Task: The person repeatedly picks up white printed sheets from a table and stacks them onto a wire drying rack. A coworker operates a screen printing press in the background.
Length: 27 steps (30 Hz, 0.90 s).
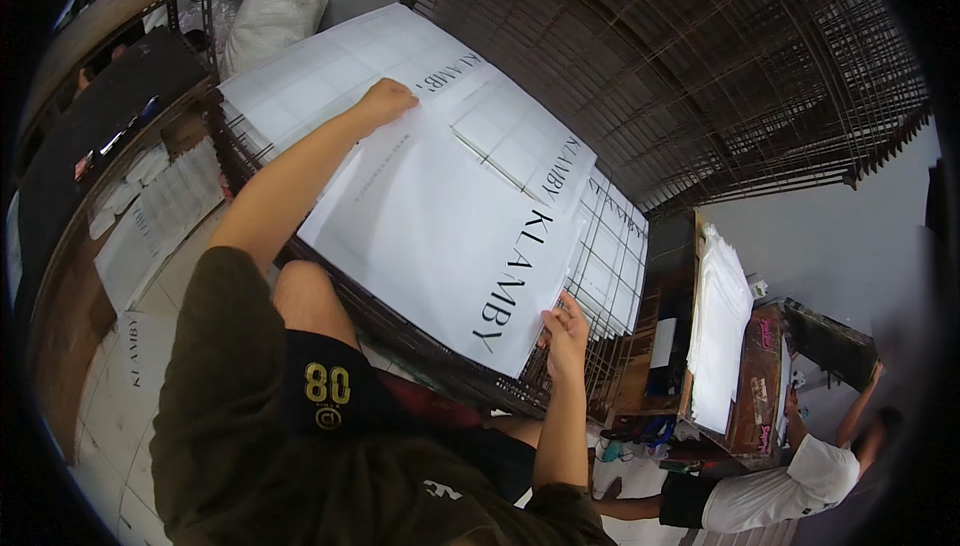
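Note:
A large white printed sheet [420, 236] with big black lettering along its right side lies slanted over a wire rack in front of me. My left hand [387, 103] reaches to the sheet's far edge, its fingers closed on the corner there. At the near right corner my right hand [567, 331] pinches the edge between thumb and fingers. Light ripples run across the sheet between the two hands. Further white printed sheets [350, 51] lie beyond and beside it on the wire grid [622, 236], which shows through them.
Raised wire rack shelves [650, 56] lean above the far side. To the right, a stack of white sheets [722, 331] rests on a wooden stand, and another person [785, 486] works beside it. A dark table [100, 146] and a white sack [275, 21] are at left.

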Motion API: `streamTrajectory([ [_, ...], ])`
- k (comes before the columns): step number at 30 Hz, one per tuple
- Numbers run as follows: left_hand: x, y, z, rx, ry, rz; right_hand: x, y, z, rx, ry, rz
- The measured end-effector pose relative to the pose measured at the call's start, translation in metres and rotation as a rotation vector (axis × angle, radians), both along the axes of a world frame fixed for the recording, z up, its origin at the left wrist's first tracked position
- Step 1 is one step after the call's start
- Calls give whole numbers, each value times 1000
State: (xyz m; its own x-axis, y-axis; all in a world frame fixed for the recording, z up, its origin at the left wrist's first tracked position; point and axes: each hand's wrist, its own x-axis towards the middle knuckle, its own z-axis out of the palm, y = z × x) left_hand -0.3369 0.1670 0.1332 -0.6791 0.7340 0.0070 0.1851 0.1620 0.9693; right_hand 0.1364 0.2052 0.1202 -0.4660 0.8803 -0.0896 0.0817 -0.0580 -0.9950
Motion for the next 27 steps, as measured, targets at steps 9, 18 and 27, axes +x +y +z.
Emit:
streamTrajectory([
  [9, 60, 28, 49, 196, 710, 225, -37, 45, -19, 1, -84, -77],
  [18, 305, -172, -31, 251, -401, -1568, -40, 26, -15, 31, -109, -96],
  [27, 356, -176, -186, -410, -272, -1330, -35, 36, -25, 174, -129, -126],
])
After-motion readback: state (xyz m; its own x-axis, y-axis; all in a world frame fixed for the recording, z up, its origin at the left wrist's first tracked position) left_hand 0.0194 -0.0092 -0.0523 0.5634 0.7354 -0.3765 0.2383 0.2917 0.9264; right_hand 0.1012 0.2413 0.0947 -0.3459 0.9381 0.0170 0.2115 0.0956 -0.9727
